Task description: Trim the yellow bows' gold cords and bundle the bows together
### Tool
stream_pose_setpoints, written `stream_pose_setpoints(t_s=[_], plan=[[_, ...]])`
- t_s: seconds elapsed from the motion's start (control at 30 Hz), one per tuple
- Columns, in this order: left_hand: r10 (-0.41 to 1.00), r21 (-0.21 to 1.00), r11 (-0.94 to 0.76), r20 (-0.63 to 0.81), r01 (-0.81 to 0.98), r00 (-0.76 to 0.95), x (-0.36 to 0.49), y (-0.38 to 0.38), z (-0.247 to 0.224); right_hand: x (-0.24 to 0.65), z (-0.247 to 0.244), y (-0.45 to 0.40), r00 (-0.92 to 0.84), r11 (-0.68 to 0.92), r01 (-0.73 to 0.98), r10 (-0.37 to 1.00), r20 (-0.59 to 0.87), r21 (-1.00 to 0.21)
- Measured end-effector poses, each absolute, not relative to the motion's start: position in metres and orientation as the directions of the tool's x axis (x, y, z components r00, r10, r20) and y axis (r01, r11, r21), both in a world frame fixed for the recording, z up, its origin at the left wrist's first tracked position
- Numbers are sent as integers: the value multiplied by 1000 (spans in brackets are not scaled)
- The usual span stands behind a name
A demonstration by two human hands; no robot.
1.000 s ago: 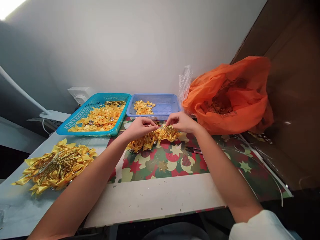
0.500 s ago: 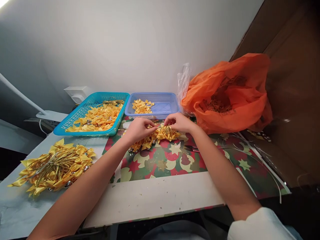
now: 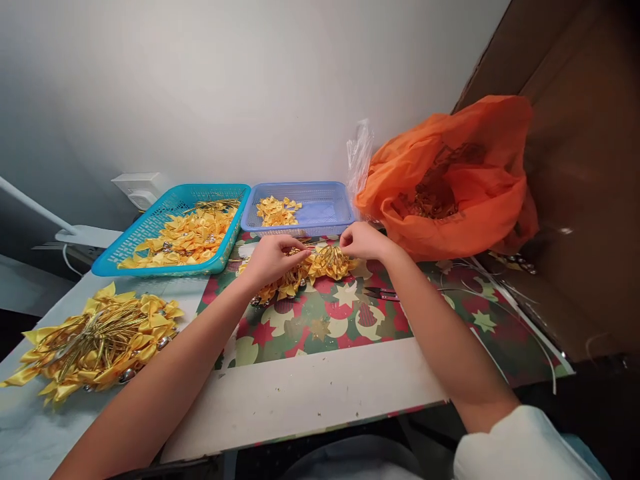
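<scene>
My left hand (image 3: pixel 274 260) is closed in a pinch above a pile of yellow ribbon bows with gold cords and small silver bells (image 3: pixel 285 287); what its fingertips hold is too small to make out. My right hand (image 3: pixel 364 241) is closed too, fingers curled downward just right of a fanned bunch of gold cords with yellow bows (image 3: pixel 334 261). Whatever its fingers hold is hidden. Below the right forearm lie small dark thread snips (image 3: pixel 383 293). A larger bundle of yellow bows, gold cords and bells (image 3: pixel 107 340) rests at the left.
A teal basket (image 3: pixel 235 247) full of yellow bows stands at the back left. Beside it a blue-purple basket (image 3: pixel 330 212) holds a few more. An orange bag (image 3: pixel 480 227) sits at the right by cardboard (image 3: pixel 575 200). White strips (image 3: pixel 530 327) trail over the patterned sheet (image 3: pixel 320 333).
My right hand has moved right, away from my left hand, and its fingers are curled more. The left hand stays over the pile. The whole view has shifted slightly.
</scene>
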State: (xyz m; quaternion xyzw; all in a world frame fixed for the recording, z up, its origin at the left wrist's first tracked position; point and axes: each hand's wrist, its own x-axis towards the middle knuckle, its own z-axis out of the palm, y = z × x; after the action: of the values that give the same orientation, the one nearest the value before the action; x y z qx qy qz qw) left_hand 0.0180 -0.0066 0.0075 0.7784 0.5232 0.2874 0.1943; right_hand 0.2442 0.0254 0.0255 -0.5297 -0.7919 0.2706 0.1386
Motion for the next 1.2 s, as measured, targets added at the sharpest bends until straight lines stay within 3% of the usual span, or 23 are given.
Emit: stream_pose_setpoints(t_s=[0.2, 0.77, 1.2], plan=[[931, 595, -366, 234, 715, 281, 18, -6, 6, 244, 24, 26, -435, 278, 751, 890, -132, -599], [938, 604, -346, 215, 718, 271, 19, -7, 8, 245, 24, 25, -453, 241, 676, 881, -135, -696], [940, 606, -342, 212, 719, 268, 18, -6, 6, 236, 14, 26, -404, 277, 753, 910, -87, -597]])
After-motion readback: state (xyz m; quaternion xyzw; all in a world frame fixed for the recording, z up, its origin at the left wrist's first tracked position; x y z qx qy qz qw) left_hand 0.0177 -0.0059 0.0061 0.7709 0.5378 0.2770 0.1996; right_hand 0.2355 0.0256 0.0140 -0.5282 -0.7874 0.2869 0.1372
